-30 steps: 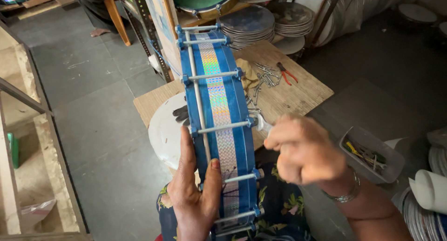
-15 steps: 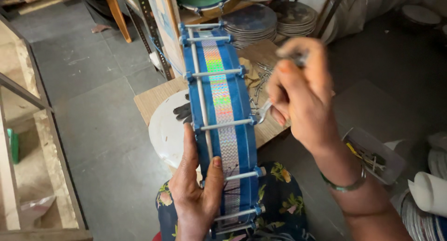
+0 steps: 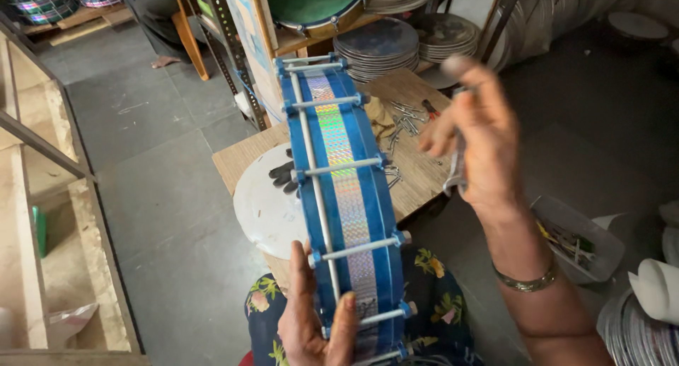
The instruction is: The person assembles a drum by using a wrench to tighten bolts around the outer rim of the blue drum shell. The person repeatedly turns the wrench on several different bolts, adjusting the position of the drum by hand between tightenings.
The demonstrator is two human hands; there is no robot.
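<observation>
Here we steady blue drum [image 3: 346, 196] on edge over lap: holographic band, silver rods. Left hand [image 3: 315, 323] grips lower rim; right hand [image 3: 474, 132] raised, clasping blurred metal tool [image 3: 456, 171].

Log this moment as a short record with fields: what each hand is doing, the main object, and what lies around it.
Main object: blue drum standing on edge, a shiny holographic band round its shell, metal tension rods across it
Left hand: grips the drum's near lower edge
Right hand: raised to the right of the drum, blurred, holding a slim metal tool
Surface: wooden table behind the drum
On the table: loose metal hooks, red-handled pliers
Background: stacked round discs
Right side: grey tray with small parts
</observation>
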